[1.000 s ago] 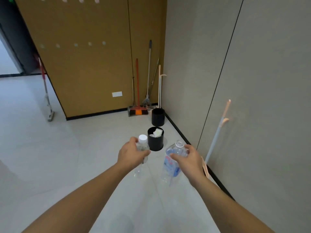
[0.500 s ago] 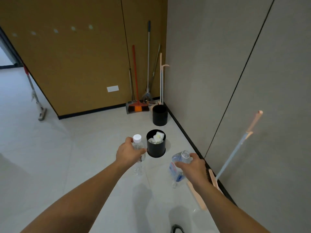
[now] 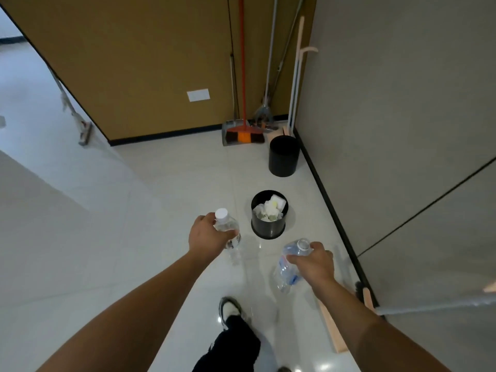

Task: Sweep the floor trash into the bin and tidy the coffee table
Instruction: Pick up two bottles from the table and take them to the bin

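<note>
Change: I have walked closer to the nearer bin (image 3: pixel 269 229); it now sits just ahead of my hands, and the corner tools fill the top of the view. My shoe (image 3: pixel 228 309) has come into sight below.
Meaning: I judge both bottles are about to be dropped in, so the table tidying is nearly done.
Left hand (image 3: pixel 206 236): fingers curled round the capped bottle (image 3: pixel 226 227), held just left of the bin.
Right hand (image 3: pixel 312 261): fingers wrapped round the neck of the open bottle (image 3: pixel 287 267), lower and right of the bin.
Bottles: clear thin plastic; one has a white cap, the other a blue label and no cap.
Bin: black, round, smooth-walled, crumpled white paper inside.
Second bin (image 3: pixel 283 156): same black cylinder, against the wall.
Floor (image 3: pixel 134 237): glossy pale tile.
Corner: orange-handled broom (image 3: pixel 243 103) in a grey dustpan.
</note>
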